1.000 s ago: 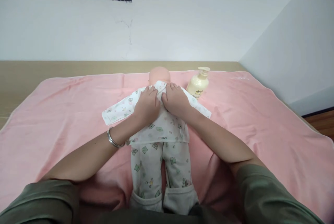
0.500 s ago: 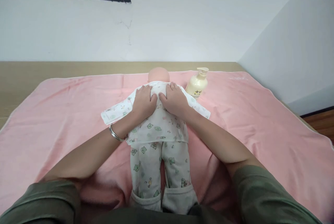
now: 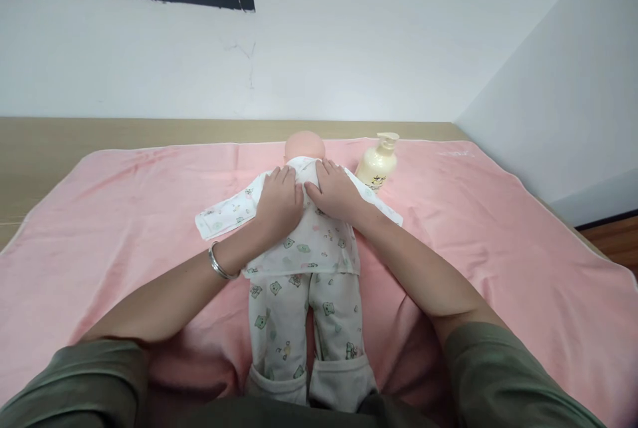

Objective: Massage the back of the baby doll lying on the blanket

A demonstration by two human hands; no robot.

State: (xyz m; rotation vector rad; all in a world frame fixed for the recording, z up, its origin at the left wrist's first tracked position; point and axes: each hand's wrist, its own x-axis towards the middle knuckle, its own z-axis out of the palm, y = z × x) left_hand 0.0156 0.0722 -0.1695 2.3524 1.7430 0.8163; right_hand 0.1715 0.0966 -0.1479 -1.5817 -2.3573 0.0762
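Observation:
A baby doll (image 3: 305, 144) lies with its bald head at the far end and its legs toward me; its face is not visible. It wears a white printed top (image 3: 304, 252) with the sleeves spread and matching footed trousers (image 3: 279, 321). My left hand (image 3: 280, 201) rests flat on the upper left of the doll's back, with a silver bangle (image 3: 219, 262) on that wrist. On the upper right of the back lies my right hand (image 3: 335, 190), fingers stretched toward the shoulder and thumb pointing inward. Neither hand grasps anything.
Just right of the doll's shoulder stands a cream pump bottle (image 3: 377, 163). A pink blanket (image 3: 473, 228) with some folds covers the wooden surface (image 3: 60, 135). Behind is a white wall (image 3: 349, 36), which meets another wall at the right.
My left hand has turned slightly, and its thumb has drawn in beside the fingers. My right hand stays on the doll's back almost unchanged. The view has shifted very slightly.

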